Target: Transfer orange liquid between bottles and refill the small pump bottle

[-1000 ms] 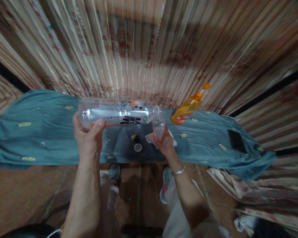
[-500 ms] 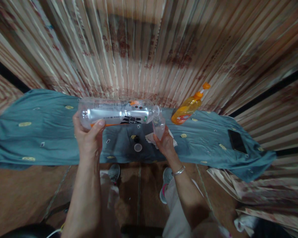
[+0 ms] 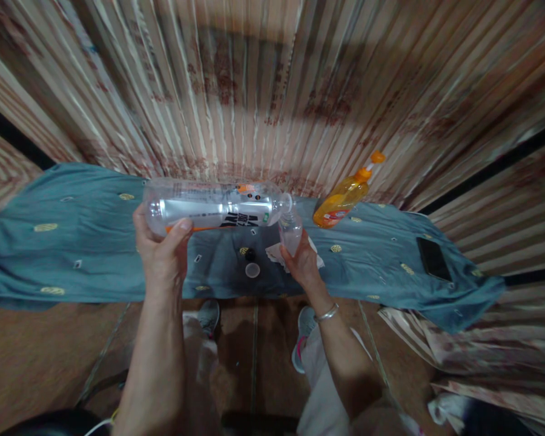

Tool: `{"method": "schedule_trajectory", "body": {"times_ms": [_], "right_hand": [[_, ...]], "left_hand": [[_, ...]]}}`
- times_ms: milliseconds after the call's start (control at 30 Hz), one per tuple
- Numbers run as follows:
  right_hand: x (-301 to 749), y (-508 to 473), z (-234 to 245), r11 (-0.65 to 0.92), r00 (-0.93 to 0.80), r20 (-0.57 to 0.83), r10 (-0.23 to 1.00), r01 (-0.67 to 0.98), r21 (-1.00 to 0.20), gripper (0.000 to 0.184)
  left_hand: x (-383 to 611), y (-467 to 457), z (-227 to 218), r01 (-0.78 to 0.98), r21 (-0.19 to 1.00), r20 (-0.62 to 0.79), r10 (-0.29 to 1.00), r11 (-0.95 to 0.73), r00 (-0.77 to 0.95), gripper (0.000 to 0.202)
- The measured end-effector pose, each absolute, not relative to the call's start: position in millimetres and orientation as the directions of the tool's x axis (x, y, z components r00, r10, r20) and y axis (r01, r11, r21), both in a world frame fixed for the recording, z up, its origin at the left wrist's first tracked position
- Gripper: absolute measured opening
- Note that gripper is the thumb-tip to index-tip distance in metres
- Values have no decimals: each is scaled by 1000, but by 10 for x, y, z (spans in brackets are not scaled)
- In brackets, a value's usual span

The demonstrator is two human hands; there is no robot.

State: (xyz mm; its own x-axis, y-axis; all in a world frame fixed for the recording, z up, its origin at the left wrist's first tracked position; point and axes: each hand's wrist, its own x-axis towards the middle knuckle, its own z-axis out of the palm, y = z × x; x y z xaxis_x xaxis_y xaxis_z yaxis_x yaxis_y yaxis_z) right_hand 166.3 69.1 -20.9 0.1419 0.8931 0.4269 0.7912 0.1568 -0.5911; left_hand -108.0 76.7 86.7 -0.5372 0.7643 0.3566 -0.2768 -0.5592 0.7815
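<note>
My left hand (image 3: 161,251) grips the base end of a large clear plastic bottle (image 3: 213,207) with a silver and black label, held lying sideways above the teal cloth (image 3: 72,242). Its open neck points right and meets the mouth of a small clear bottle (image 3: 290,230), which my right hand (image 3: 304,263) holds upright from below. A bracelet sits on my right wrist. Under the bottles, on the cloth, lie a white cap (image 3: 252,270), a small dark cap (image 3: 250,254) and a crumpled white tissue (image 3: 276,253).
An orange squeeze bottle (image 3: 343,200) stands tilted at the back right of the cloth. A black phone (image 3: 433,258) lies near the cloth's right end. Striped curtains hang behind and to both sides. My feet in shoes show on the brown floor below.
</note>
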Motion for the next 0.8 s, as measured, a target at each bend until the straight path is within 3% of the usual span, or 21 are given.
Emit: {"method": "schedule_trajectory", "body": {"times_ms": [800], "right_hand": [[1676, 693, -227, 147, 130, 428, 894, 819, -555, 70]], "left_hand": [[-1062, 756, 888, -287, 780, 339, 761, -556, -554, 62]]}}
